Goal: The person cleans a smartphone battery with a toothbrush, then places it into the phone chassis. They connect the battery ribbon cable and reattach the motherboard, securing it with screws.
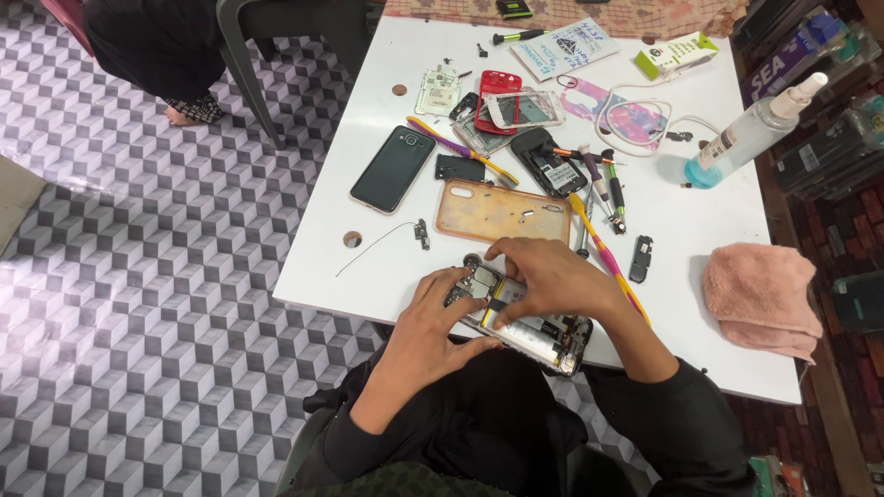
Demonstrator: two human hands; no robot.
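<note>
A white worktop [718, 230] stands over cube-patterned flooring [138, 276]. Going rightward: a dark smartphone [393, 168], an orange phone case [503, 212], screwdrivers [603, 189], a spray bottle [750, 133] and a pink cloth [760, 299]. At the near edge, the opened phone [539, 331] lies under both hands: the left hand [433, 327] has its fingers spread on it, and the right hand [548, 276] presses down with bent fingertips.

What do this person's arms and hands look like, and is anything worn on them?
Both hands, the left hand and the right hand, are bare: no gloves, and no rings or watch that I can make out. The forearms are uncovered, with dark sleeves pushed up near the elbows.
</note>
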